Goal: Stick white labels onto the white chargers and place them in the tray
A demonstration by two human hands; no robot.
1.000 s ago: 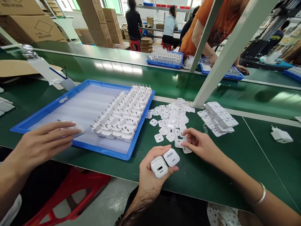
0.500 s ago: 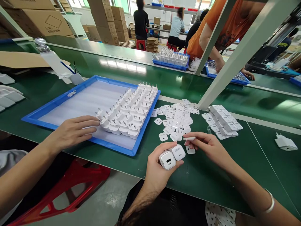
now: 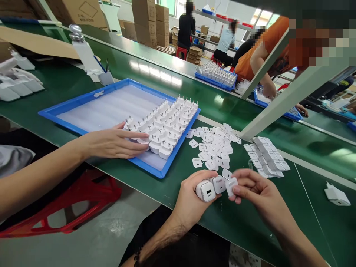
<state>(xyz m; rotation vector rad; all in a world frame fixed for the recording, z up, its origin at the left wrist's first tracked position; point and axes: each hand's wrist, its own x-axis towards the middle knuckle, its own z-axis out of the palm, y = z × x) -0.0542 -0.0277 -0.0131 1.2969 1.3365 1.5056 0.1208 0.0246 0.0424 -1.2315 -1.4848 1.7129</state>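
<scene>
Right of blue rectangular plastic tray (image 3: 161,173): my left hand (image 3: 190,204) grips two white boxy plastic chargers (image 3: 206,190), right hand (image 3: 263,189) pinches white square plastic plate (image 3: 231,187); light pinch best.

Bare worktop (image 3: 311,178) between the label stack (image 3: 267,157) and lone charger (image 3: 337,194) gives me room; beyond, the slanted post (image 3: 280,98) blocks, and a co-worker's hand (image 3: 119,142) crosses the tray's (image 3: 180,144) near edge.

I've brought my right hand (image 3: 258,189), with a white cover (image 3: 231,186), from the loose pile (image 3: 214,142) to just beside the two chargers (image 3: 208,191). A co-worker's hand (image 3: 115,143) has moved rightward to the plugs (image 3: 169,124).
</scene>
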